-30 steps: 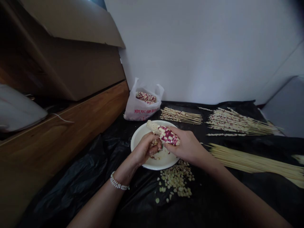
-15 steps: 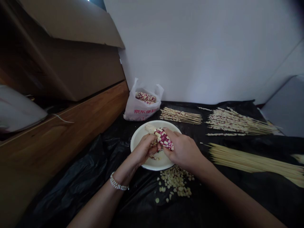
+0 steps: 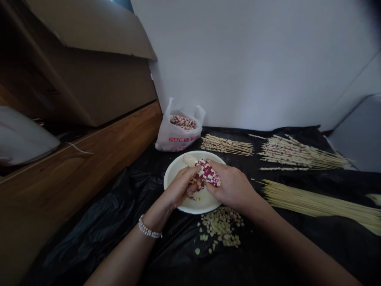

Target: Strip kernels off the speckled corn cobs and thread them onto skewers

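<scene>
Gripped in your right hand (image 3: pixel 232 182) is a purple-and-cream corn cob (image 3: pixel 207 172), your fingers and thumb wrapped about its lower right end, and its stripped, pale end pointing away from you and to the left. Your left hand (image 3: pixel 181 186) is at the cob's left side, the thumb against it and the fingers curled beneath around a few pale kernels (image 3: pixel 193 181); whether those fingers also clasp the cob, you cannot tell from this view. A beaded bracelet (image 3: pixel 149 227) circles your left wrist. You have the cob above a white bowl (image 3: pixel 170 171), with small bits lying in its bottom. Just beside the bowl, on your side, a heap of loose pale kernels (image 3: pixel 222 227) spreads over the black plastic sheet (image 3: pixel 119 222). Beyond the bowl stands a white plastic bag (image 3: pixel 175 142) with red lettering, more cobs (image 3: pixel 183 121) showing in its mouth. To your right lie two groups of kernel-threaded skewers (image 3: pixel 285 153), and nearer you, a bundle of bare sticks (image 3: pixel 315 200). A cardboard box (image 3: pixel 110 87) rises at your far left, and a pale wall (image 3: pixel 238 63) closes the back.
</scene>
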`<state>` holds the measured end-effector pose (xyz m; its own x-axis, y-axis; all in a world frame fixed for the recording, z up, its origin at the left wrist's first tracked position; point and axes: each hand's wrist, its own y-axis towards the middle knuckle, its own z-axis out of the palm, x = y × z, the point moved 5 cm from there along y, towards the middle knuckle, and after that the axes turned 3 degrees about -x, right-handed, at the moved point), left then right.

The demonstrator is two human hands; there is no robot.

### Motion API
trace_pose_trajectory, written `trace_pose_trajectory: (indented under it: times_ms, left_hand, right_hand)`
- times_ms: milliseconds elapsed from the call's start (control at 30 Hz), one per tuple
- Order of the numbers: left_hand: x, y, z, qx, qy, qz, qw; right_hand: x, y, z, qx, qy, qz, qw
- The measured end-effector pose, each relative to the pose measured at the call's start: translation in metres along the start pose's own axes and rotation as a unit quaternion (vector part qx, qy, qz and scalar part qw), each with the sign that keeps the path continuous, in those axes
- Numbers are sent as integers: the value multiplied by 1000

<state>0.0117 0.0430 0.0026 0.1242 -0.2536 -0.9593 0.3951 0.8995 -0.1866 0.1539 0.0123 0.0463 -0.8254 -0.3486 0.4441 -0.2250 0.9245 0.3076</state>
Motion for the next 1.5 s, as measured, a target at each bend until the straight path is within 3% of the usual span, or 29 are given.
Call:
trace_pose_trajectory:
  times_ms: [167, 300, 500, 733, 1000, 1267, 1367, 1500]
  left_hand:
    - [-2, -1, 3, -2, 28, 18, 999]
    - [0, 0, 3, -19, 32, 17, 999]
    - [9, 5, -6, -127, 31, 13, 991]
    - [-5, -1, 3, -12, -12, 38, 999]
    - [-6, 0, 4, -53, 105, 73, 990]
    - [-1, 1, -6, -105, 228, 125, 960]
    - [-2, 1, -7, -113, 236, 134, 956]
    - [-3, 2, -4, -78, 174, 96, 977]
  right_hand:
    - [0, 0, 1, -9, 38, -6, 999]
    - [3, -1, 4, -13, -11, -6, 1000]
    - [5, -2, 6, -12, 47, -8, 999]
    - [-6, 4, -10, -34, 123, 19, 992]
    - [-8, 6, -11, -25, 110, 38, 993]
    - [-2, 2, -2, -24, 106, 31, 994]
    - [-1, 2, -3, -22, 107, 31, 993]
    - [-5, 4, -7, -20, 104, 29, 994]
